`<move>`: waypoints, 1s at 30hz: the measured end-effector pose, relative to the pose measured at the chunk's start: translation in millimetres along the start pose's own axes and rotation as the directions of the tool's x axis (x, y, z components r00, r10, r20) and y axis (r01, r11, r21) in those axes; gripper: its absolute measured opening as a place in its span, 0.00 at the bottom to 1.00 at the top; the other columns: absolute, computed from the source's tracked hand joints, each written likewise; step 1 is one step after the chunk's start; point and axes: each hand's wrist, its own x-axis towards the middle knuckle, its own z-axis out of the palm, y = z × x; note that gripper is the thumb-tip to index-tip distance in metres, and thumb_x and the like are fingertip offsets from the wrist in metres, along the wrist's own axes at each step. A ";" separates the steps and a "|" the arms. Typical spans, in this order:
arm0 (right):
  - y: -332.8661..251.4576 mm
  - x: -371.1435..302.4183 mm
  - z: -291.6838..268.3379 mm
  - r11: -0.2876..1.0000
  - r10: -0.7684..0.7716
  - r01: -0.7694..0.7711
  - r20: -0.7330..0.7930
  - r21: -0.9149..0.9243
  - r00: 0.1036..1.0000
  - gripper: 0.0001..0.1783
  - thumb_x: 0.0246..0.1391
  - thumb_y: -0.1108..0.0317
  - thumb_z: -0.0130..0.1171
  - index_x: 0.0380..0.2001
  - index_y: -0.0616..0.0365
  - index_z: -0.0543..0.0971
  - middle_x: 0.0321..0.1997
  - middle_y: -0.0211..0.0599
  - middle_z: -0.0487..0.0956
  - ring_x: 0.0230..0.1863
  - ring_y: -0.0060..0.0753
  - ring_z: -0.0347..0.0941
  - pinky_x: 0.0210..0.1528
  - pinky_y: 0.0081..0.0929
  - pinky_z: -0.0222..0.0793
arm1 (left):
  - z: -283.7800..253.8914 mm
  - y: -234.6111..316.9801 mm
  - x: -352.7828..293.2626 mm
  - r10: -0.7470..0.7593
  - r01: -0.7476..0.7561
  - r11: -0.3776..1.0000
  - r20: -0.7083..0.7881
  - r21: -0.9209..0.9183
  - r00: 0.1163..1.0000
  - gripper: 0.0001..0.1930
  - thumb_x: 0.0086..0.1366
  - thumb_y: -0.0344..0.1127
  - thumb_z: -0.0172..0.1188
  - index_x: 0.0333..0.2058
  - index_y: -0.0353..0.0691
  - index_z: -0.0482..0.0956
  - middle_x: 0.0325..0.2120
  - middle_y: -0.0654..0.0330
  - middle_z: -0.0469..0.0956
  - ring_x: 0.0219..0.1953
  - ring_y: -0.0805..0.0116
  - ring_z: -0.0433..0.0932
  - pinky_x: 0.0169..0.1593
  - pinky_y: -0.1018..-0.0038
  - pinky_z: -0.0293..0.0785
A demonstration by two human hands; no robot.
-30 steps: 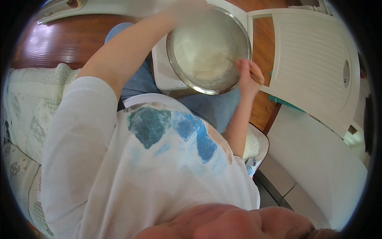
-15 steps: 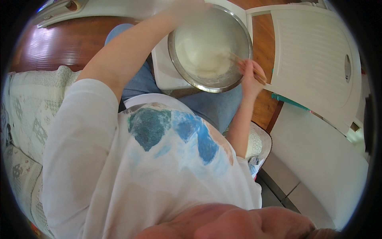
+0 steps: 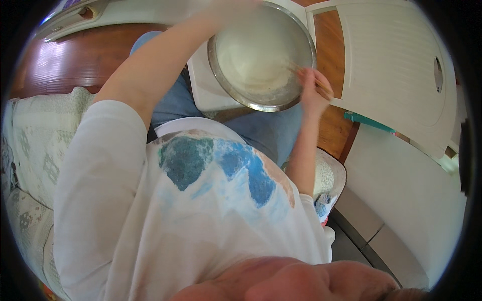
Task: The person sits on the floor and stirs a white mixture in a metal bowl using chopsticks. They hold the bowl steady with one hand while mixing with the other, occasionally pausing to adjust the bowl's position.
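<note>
Right hand (image 3: 312,90) clenched on 1 thin stick (image 3: 301,75), its tip in the pale mixture. Left hand, blurred at the top edge: grip cannot be told. Metal bowl (image 3: 228,83) rests on a white stand (image 3: 203,85). Stir with small circles; keep the bowl steady.

A round steel bowl (image 3: 261,55) sits on a white stool, holding pale batter. A thin wooden stick (image 3: 307,80) dips into it.
</note>
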 end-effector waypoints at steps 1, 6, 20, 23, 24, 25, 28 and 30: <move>4.5 -3.7 18.1 0.996 -0.059 0.057 -0.026 -0.071 0.998 0.07 0.53 0.73 0.56 0.33 0.66 0.79 0.30 0.36 0.80 0.33 0.25 0.76 0.37 0.18 0.71 | -0.2 0.8 0.3 -0.070 0.070 0.996 0.000 -0.046 0.998 0.23 0.65 0.49 0.39 0.34 0.36 0.78 0.35 0.46 0.77 0.40 0.50 0.76 0.45 0.58 0.71; -9.2 -30.7 36.9 0.998 0.053 -0.056 0.367 -0.003 0.929 0.07 0.53 0.72 0.56 0.32 0.65 0.79 0.31 0.36 0.80 0.32 0.25 0.76 0.37 0.18 0.70 | -0.2 5.4 0.9 -0.212 0.217 0.968 0.051 -0.124 0.976 0.24 0.65 0.50 0.38 0.34 0.36 0.78 0.34 0.46 0.77 0.40 0.49 0.76 0.45 0.58 0.71; -5.7 -22.7 48.8 1.000 0.000 0.003 0.243 -0.012 0.970 0.07 0.52 0.72 0.57 0.32 0.63 0.80 0.31 0.34 0.80 0.33 0.22 0.75 0.37 0.17 0.70 | 14.1 -6.1 4.1 -0.048 0.047 0.998 -0.020 -0.032 0.999 0.21 0.66 0.45 0.38 0.35 0.35 0.77 0.34 0.46 0.77 0.39 0.49 0.76 0.44 0.58 0.71; -18.0 -33.0 12.7 0.969 0.160 -0.232 0.498 0.086 0.852 0.07 0.53 0.72 0.57 0.33 0.63 0.80 0.31 0.34 0.80 0.33 0.22 0.75 0.37 0.18 0.71 | 10.3 -1.3 6.0 -0.146 0.146 0.982 0.009 -0.124 0.989 0.23 0.65 0.47 0.38 0.34 0.35 0.77 0.34 0.46 0.77 0.39 0.49 0.76 0.45 0.58 0.70; -21.0 -26.4 -6.7 0.950 0.264 -0.309 0.406 0.049 0.875 0.07 0.53 0.72 0.56 0.33 0.63 0.80 0.31 0.34 0.80 0.33 0.23 0.75 0.37 0.18 0.71 | 9.1 -0.7 5.1 -0.177 0.178 0.973 0.022 -0.146 0.984 0.23 0.65 0.48 0.38 0.34 0.35 0.78 0.34 0.46 0.77 0.39 0.49 0.76 0.45 0.58 0.70; -21.7 -20.1 -21.8 0.933 0.311 -0.355 0.354 0.064 0.882 0.07 0.54 0.72 0.56 0.33 0.63 0.80 0.31 0.35 0.80 0.33 0.23 0.75 0.37 0.18 0.72 | 8.4 0.5 4.2 -0.181 0.182 0.972 0.018 -0.146 0.983 0.24 0.65 0.49 0.38 0.34 0.35 0.78 0.34 0.46 0.77 0.40 0.49 0.76 0.45 0.57 0.70; -14.9 -3.7 -36.2 0.959 0.283 -0.282 0.056 -0.022 0.958 0.07 0.54 0.72 0.56 0.33 0.63 0.80 0.32 0.36 0.80 0.32 0.24 0.75 0.35 0.18 0.71 | 6.5 5.1 4.4 -0.182 0.182 0.973 0.015 -0.143 0.983 0.25 0.65 0.50 0.38 0.33 0.35 0.78 0.34 0.45 0.77 0.40 0.49 0.76 0.45 0.57 0.70; -3.6 2.0 -7.8 0.999 0.043 -0.044 0.048 0.017 0.998 0.07 0.54 0.72 0.56 0.33 0.63 0.80 0.32 0.35 0.80 0.32 0.24 0.75 0.35 0.17 0.71 | 4.6 6.7 4.2 -0.179 0.181 0.974 0.022 -0.139 0.984 0.25 0.65 0.50 0.38 0.34 0.35 0.78 0.34 0.45 0.77 0.40 0.49 0.76 0.45 0.57 0.70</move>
